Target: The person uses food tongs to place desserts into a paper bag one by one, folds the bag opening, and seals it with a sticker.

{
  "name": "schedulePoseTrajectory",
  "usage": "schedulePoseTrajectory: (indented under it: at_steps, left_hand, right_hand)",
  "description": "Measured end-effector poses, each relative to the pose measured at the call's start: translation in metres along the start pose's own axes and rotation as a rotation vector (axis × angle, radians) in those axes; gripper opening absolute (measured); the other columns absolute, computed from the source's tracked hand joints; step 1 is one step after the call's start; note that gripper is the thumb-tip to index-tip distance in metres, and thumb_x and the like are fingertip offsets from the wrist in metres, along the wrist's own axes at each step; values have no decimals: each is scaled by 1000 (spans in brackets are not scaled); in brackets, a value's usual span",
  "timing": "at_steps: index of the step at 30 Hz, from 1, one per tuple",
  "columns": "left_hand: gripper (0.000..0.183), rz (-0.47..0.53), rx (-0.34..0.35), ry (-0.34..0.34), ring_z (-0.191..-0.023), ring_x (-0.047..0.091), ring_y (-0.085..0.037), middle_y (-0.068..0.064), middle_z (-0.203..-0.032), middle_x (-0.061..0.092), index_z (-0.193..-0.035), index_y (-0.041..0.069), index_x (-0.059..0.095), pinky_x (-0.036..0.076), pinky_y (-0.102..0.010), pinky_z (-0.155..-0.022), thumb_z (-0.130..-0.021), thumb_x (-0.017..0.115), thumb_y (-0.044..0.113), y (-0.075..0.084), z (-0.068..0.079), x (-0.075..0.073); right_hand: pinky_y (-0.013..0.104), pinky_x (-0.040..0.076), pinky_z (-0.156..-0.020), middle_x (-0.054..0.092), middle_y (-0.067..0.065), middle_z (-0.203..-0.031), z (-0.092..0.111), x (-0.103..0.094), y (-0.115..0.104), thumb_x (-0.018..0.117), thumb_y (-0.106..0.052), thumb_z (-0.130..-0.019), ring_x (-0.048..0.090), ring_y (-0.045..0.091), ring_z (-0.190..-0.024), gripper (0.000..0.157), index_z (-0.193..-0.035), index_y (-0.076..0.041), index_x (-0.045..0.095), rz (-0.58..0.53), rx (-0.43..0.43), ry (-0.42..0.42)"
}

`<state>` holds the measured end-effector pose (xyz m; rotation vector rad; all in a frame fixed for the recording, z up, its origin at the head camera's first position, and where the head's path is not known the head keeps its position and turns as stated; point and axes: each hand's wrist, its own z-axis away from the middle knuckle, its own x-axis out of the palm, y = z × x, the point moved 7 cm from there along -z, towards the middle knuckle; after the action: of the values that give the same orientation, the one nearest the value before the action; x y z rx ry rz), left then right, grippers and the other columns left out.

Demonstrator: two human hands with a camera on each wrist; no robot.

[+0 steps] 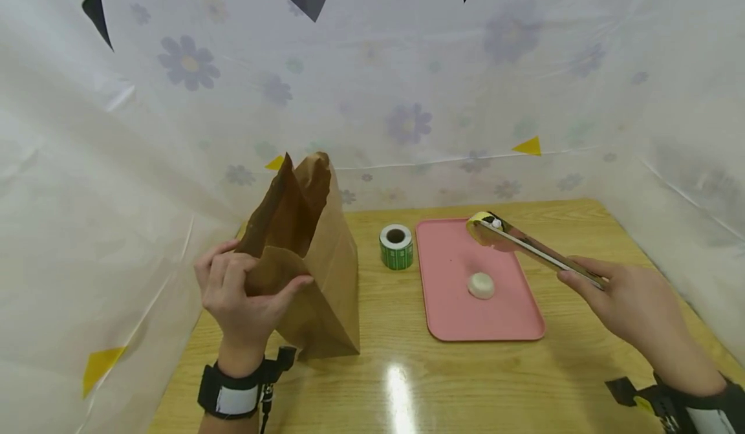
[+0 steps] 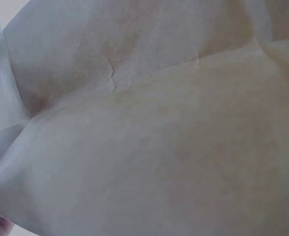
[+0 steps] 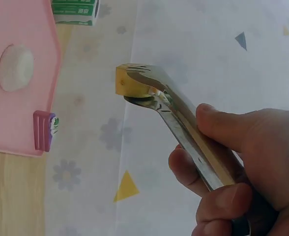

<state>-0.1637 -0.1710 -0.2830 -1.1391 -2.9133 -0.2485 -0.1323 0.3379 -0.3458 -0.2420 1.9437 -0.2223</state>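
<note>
Right grip clamped round silver metal tongs pinching a yellow block near a pink rectangular tray, left grip pinching a brown paper bag, this apparent carrying step likely needs steadiness next.

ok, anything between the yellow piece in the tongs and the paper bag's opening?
Yes. The side of the paper bag facing the pink tray rises between them; the low green-and-white roll stands on the table between bag and tray.
</note>
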Motion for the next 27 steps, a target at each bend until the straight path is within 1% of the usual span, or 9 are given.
schedulePoseTrajectory:
  at_steps: [6, 9, 13, 18, 22, 27]
  left_hand:
    - [84, 1, 7, 3, -72, 60, -44, -18, -62, 49, -68, -1, 50, 49, -48, -95, -74, 78, 79, 0, 0, 0]
    - [84, 2, 5, 3, -72, 60, -43, -17, -62, 49, -68, 0, 50, 49, -48, -95, -74, 78, 79, 0, 0, 0]
    - [84, -2, 2, 2, -71, 59, -43, -17, -62, 49, -68, 0, 50, 49, -47, -95, -74, 78, 79, -1, 1, -1]
    - [84, 0, -3, 6, -74, 59, -44, -18, -62, 49, -67, 0, 50, 48, -47, -95, -74, 78, 79, -1, 2, -3]
    - [84, 4, -4, 2, -75, 58, -45, -18, -62, 49, -67, 0, 50, 48, -47, -95, -74, 78, 79, -1, 2, -2]
    - [84, 10, -2, -3, -75, 59, -45, -18, -62, 49, -67, -1, 50, 48, -46, -96, -74, 78, 79, -1, 1, -1]
  right_hand:
    - [26, 16, -40, 26, -15, -42, -12, -12, -20, 78, -42, -94, 15, 5, -43, 45, -119, -5, 79, -61, -59, 121]
    - [25, 14, -41, 29, -17, -41, -18, -17, -32, 81, -39, -91, 14, 3, -45, 41, -116, -6, 80, -73, -109, 170]
    - [25, 15, -42, 37, -16, -42, -26, -23, -49, 84, -36, -88, 17, 3, -46, 38, -114, -8, 81, -93, -157, 210]
    - [24, 15, -43, 32, -14, -45, -35, -29, -68, 83, -38, -89, 17, 1, -47, 39, -115, -9, 82, -124, -197, 254]
    - [22, 14, -43, 28, -14, -46, -40, -33, -80, 81, -41, -91, 14, -4, -46, 40, -116, -10, 81, -149, -219, 281]
    - [21, 14, -42, 31, -14, -46, -45, -36, -95, 82, -37, -91, 14, -7, -45, 38, -117, -10, 81, -189, -256, 303]
